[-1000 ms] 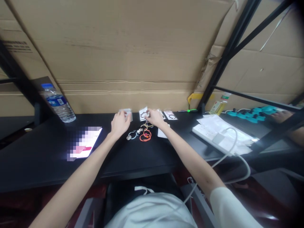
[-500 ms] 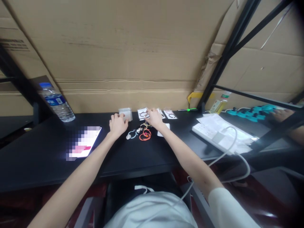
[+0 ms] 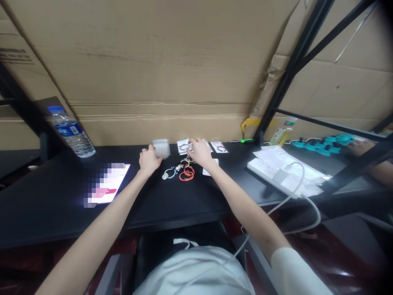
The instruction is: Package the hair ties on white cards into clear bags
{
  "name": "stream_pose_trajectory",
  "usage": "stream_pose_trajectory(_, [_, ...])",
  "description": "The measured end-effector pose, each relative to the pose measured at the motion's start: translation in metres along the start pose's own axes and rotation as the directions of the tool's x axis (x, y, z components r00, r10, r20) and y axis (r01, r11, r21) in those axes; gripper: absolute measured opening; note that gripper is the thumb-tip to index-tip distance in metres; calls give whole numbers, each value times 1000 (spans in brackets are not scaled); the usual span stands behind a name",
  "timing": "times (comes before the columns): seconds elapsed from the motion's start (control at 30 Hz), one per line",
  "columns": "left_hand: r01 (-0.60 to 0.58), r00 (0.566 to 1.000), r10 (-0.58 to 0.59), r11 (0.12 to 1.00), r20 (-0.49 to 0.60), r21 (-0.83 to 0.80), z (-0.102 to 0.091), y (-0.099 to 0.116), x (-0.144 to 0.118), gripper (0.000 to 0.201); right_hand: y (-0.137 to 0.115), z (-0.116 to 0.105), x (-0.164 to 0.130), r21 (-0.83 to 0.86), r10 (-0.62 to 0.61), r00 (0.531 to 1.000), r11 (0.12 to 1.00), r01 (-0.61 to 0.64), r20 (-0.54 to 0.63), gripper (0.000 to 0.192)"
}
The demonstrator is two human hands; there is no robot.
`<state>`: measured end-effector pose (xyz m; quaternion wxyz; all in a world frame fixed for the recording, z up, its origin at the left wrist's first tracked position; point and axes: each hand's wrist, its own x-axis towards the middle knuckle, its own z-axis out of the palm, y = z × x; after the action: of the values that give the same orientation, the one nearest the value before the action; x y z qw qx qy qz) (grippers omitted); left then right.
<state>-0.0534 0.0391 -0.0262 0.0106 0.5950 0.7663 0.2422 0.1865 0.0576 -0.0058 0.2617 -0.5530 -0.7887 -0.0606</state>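
Left fingers (image 3: 151,148) are resting unclenched against the packet stack (image 3: 161,146); right fingers (image 3: 194,144) are hiding their grip. Bagged bands (image 3: 219,148) are already lying beyond the still-loose orange bands (image 3: 185,177).

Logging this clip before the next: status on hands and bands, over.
Left hand at pale packet stack, grip unclear. Right hand overlaps black-loop packet. Orange band on tabletop. Nothing visibly blocking.

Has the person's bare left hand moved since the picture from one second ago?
Yes, leftward: its fingers overlapped the stack of pale, translucent square packets earlier; now the bare left hand sits mostly beyond that stack's left edge.
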Motion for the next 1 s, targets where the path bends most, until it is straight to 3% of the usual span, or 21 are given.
stream_pose_trajectory(0.13, [1, 996, -19, 976, -82, -220, 3, -4, 7, 62, 5, -1, -2, 28, 31, 1000, 999, -31, 2, 31])
stream_pose_trajectory(0.2, [-14, 995, -23, 922, -92, -388, 4, -3, 11, 57, 6, -1, -2, 51, 37, 999, 998, -37, 6, 31])
stream_pose_trajectory(0.3, [-12, 997, -43, 735, -64, -678, 3, 5, 13, 55, 7, -2, -2, 127, 7, 1000, 992, -6, -9, 30])
stream_pose_trajectory(0.37, [-33, 999, -2, 636, -44, -771, -1, 12, 10, 56, 7, -2, -2, 218, -34, 998, 975, 44, -50, 35])
stream_pose_trajectory(0.4, [-51, 999, 43, 592, -32, -805, -4, 16, 7, 57, 7, -2, -2, 269, -52, 995, 960, 72, -83, 40])
stream_pose_trajectory(0.47, [-44, 976, 213, 347, 34, -937, -12, 23, -1, 62, 7, -2, -1, 362, -67, 984, 924, 123, -164, 53])
stream_pose_trajectory(0.5, [-2, 957, 280, 274, 78, -962, -15, 26, -5, 65, 8, -1, 0, 401, -63, 977, 905, 141, -201, 58])
stream_pose_trajectory(0.57, [87, 922, 356, 200, 155, -976, -21, 30, -11, 72, 10, 0, 3, 469, -38, 968, 870, 154, -248, 61])
stream_pose_trajectory(0.63, [138, 898, 393, 179, 199, -974, -25, 31, -14, 72, 15, 1, 5, 546, 8, 968, 827, 135, -252, 58])
stream_pose_trajectory(0.73, [133, 882, 420, 215, 215, -967, -23, 30, -13, 63, 22, 0, 8, 667, 59, 984, 742, 69, -167, 38])
stream_pose_trajectory(0.83, [2, 915, 371, 393, 160, -920, -19, 28, -11, 58, 26, -4, 8, 743, 21, 997, 668, 43, -77, 20])
stream_pose_trajectory(0.9, [-225, 955, 293, 599, -50, -769, -19, 29, -15, 61, 26, -5, 7, 769, 14, 998, 638, 40, -63, 23])
stream_pose_trajectory(0.93, [-347, 938, 269, 706, -219, -618, -19, 30, -18, 64, 25, -5, 6, 778, 27, 998, 627, 34, -65, 26])
stream_pose_trajectory(1.0, [-499, 815, 331, 818, -475, -286, -22, 33, -25, 65, 22, -4, 5, 794, 59, 995, 607, 26, -77, 31])
